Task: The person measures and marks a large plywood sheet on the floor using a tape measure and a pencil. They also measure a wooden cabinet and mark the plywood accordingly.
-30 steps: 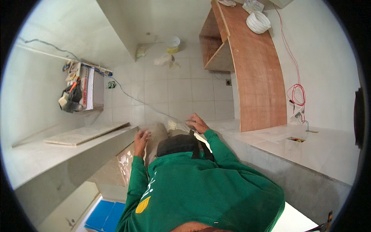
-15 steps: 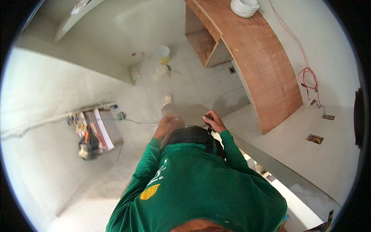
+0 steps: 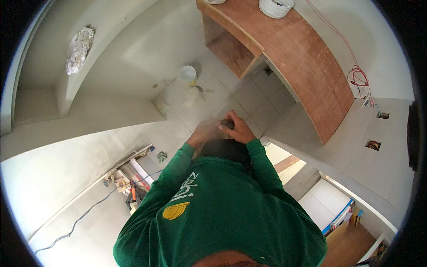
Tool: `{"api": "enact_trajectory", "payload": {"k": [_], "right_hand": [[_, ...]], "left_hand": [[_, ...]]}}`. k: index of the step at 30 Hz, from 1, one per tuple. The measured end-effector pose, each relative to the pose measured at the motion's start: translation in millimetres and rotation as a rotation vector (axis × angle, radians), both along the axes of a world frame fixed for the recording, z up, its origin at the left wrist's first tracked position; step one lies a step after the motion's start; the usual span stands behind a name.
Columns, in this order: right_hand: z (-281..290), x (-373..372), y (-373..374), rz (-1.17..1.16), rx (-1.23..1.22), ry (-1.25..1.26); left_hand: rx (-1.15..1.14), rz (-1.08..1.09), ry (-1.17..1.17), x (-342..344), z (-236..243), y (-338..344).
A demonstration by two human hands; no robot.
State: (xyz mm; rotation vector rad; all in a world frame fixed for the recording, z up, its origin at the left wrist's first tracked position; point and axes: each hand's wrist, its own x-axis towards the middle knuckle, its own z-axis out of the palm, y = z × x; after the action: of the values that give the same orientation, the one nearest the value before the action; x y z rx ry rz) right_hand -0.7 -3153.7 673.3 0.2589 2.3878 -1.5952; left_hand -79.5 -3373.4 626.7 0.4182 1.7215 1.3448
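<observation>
A person in a green shirt held a small dark object before the waist, high over the floor. It looked blackish and compact, with a rounded outline, mostly covered by fingers; its exact kind could not be made out. The right hand curled around it, thumb and fingers closed on its sides. The left hand was a blur just beside it, and from where I stood I could not tell whether it gripped anything.

Beyond the hands lay a floor of pale square tiles, where a white bucket stood. To the person's right, a reddish-brown wooden panel bore a round white item near its far end. A tangle of red cable hung against the pale wall, close to a grey counter with a square opening showing wires. To the left, crumpled silvery material rested on a ledge, and a grey cord trailed past a box of odds and ends.

White lettering ran across the shirt beside a yellow emblem.
</observation>
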Motion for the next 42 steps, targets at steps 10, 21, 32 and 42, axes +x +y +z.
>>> {"api": "enact_trajectory", "payload": {"k": [10, 21, 32, 42], "right_hand": [[10.9, -27.7, -12.6, -0.065, 0.052, -0.062], [4.2, 16.7, 30.5, -0.192, -0.008, -0.292], [-83.8, 173.1, 136.6, -0.312, 0.059, -0.385], [-116.3, 177.8, 144.5, -0.443, 0.305, -0.66]], "left_hand": [[0.097, -0.03, -0.259, -62.6, -2.3, 6.7], [0.301, 0.396, -0.372, -94.8, -39.7, -29.5], [0.229, 0.983, -0.293, -207.7, -55.5, -119.8], [-0.653, -0.376, 0.449, -72.7, -87.6, -81.1]]}}
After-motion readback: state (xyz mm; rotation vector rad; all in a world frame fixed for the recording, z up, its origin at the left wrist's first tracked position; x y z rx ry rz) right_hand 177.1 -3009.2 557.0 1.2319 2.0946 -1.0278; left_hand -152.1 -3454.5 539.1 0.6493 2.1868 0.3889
